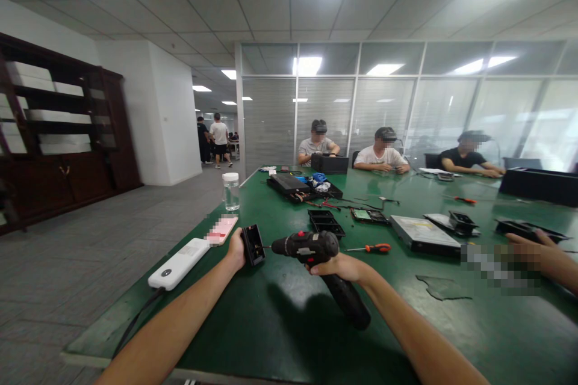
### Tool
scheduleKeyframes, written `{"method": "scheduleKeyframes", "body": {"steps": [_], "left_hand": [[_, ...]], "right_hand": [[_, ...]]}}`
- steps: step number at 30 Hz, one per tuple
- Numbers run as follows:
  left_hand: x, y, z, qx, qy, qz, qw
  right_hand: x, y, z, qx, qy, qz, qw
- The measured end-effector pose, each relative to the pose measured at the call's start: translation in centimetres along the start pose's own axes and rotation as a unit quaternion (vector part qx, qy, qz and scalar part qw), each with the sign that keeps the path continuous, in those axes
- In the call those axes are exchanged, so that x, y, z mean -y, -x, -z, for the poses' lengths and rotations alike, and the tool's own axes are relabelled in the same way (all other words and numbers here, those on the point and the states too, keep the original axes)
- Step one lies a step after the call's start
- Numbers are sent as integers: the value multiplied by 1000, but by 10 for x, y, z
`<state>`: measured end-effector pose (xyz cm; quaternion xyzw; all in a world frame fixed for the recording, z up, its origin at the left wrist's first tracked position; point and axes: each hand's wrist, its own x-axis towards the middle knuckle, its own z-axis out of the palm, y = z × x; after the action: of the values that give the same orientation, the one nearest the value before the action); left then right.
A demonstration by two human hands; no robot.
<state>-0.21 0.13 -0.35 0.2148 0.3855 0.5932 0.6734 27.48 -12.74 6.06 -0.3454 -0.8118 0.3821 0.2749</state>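
Note:
My left hand (235, 249) grips a small black plastic housing (254, 245) by its left side, tilted so its hollow face turns right. In my right hand (336, 267) is a black cordless drill (311, 246), its chuck pointing left and its handle slanting down to the right. The thin bit reaches toward the open face of the housing; I cannot tell whether it touches a screw inside. Just beyond the drill lies a black compartmented plastic frame (326, 224). Right of the drill rests a screwdriver (377, 248) with an orange and black handle.
A white power strip (180, 263), a pink phone (224, 230) and a clear jar (231, 192) line the left edge. A disc drive (424, 234), a circuit board (369, 215) and a dark broken sheet (442, 287) lie rightward. Another person's hand (537, 249) is at the right; several people sit opposite.

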Motion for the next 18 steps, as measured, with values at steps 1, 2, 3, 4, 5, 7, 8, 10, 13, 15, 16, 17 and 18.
{"method": "scheduleKeyframes", "body": {"steps": [1, 2, 3, 4, 5, 7, 8, 10, 13, 15, 16, 17, 18], "left_hand": [[0, 0, 0, 9, -12, -4, 1000], [0, -1, 1, 18, -26, -9, 999], [0, -2, 1, 21, -34, -12, 999], [0, -2, 2, 19, -36, -13, 999], [0, -2, 2, 17, -37, -14, 999], [0, -2, 3, 16, -41, -13, 999], [0, -2, 3, 15, -42, -11, 999], [0, -2, 2, 14, -40, -11, 999], [1, -2, 3, 11, -33, -13, 999], [1, -3, 3, 10, -33, -15, 999], [1, -3, 3, 11, -34, -15, 999], [1, -3, 3, 12, -33, -14, 999], [1, -3, 2, 8, -27, -11, 1000]], "right_hand": [[-1, 0, 0, -4, 1, 8, 1000], [-2, 0, 0, -5, 1, 14, 1000], [-3, -1, 0, -7, -1, 18, 1000], [-4, -1, -1, -8, -5, 20, 1000], [-6, -1, -1, -10, -10, 20, 1000], [-11, -2, -3, -16, -20, 15, 1000], [-13, -3, -4, -27, -23, 12, 999], [-15, -3, -5, -31, -23, 1, 999], [-14, -2, -5, -22, -25, -2, 999], [-11, -1, -4, -23, -29, 3, 999], [-9, 0, -4, -29, -30, 4, 999], [-7, 0, -3, -27, -29, 1, 999], [-5, 0, -2, -21, -25, -4, 999]]}}
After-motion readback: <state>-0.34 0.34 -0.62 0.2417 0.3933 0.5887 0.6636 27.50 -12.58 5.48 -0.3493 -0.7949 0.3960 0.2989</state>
